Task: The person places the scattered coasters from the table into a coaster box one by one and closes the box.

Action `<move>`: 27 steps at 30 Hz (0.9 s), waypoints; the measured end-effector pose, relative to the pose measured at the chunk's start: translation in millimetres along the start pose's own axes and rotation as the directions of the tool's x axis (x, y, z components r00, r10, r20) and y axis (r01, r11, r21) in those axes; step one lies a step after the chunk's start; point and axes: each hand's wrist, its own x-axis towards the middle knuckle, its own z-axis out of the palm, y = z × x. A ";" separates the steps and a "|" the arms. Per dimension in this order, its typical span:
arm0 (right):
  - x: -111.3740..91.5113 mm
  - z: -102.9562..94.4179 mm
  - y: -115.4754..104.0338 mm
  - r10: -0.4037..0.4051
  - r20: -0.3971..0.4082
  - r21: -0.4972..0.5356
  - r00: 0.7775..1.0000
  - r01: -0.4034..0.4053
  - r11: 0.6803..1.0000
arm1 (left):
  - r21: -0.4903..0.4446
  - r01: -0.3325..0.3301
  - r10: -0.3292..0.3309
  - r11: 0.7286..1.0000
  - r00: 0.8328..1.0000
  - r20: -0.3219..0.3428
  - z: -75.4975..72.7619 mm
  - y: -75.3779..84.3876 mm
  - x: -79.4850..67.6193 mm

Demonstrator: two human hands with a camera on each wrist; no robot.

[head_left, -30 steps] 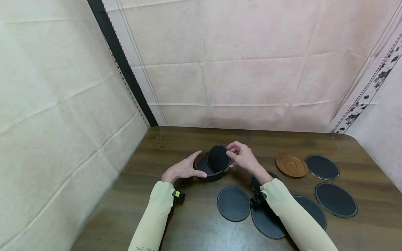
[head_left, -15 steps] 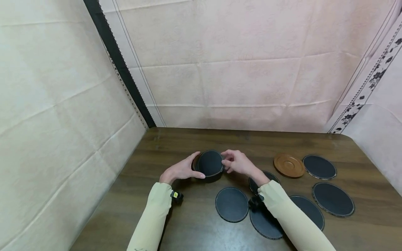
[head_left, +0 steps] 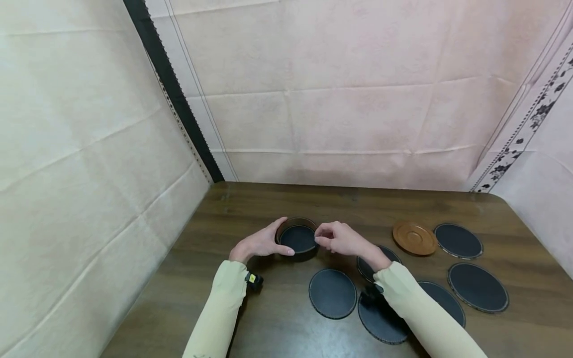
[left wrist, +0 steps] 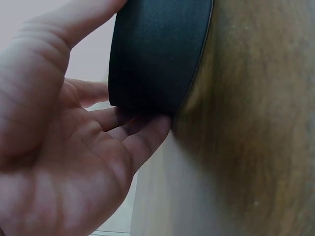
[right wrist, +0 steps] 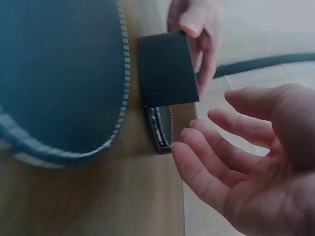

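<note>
A round coaster holder (head_left: pixel 305 256), black outside and brown within, stands on the wooden table. My left hand (head_left: pixel 263 241) grips its left side, thumb at the front; the left wrist view shows fingers curving round the black wall. Inside lies a dark round coaster (head_left: pixel 297 239) with a pale stitched edge. My right hand (head_left: pixel 338 239) is beside the holder's right rim. In the right wrist view its fingers (right wrist: pixel 197 172) are loosely bent and hold nothing, fingertips close to a notch in the wall through which stitched coaster edges (right wrist: pixel 165 125) show.
Several dark round coasters lie to the right and front, including a near one (head_left: pixel 333 293), a far one (head_left: pixel 458 240) and one at the right (head_left: pixel 478 287). My right forearm passes over others. A brown grooved disc (head_left: pixel 414 238) lies at the back right. Pale cloth (head_left: pixel 349 119) hangs behind the table.
The coaster, tilted above the holder in my right fingers, has gone down and left and now lies inside it. My right hand has let go and moved lower. The left hand keeps its grip.
</note>
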 end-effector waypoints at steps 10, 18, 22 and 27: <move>-19.5 7.6 -5.8 -0.039 0.061 -0.237 0.997 0.053 0.970 | 0.001 -0.001 0.001 1.000 1.000 -0.003 -0.1 1.3 -2.6; -33.5 14.2 -12.2 0.098 0.118 -0.371 0.988 -0.048 0.927 | 0.017 -0.015 0.015 1.000 1.000 -0.005 0.1 1.0 -3.6; -34.1 18.5 -12.8 0.157 0.144 -0.415 0.977 -0.085 0.906 | 0.025 -0.015 0.015 1.000 1.000 -0.002 -0.1 -0.3 -2.9; -34.8 19.7 -12.4 0.179 0.172 -0.437 0.969 -0.088 0.895 | 0.018 -0.019 0.019 1.000 1.000 -0.003 -0.3 0.1 -2.8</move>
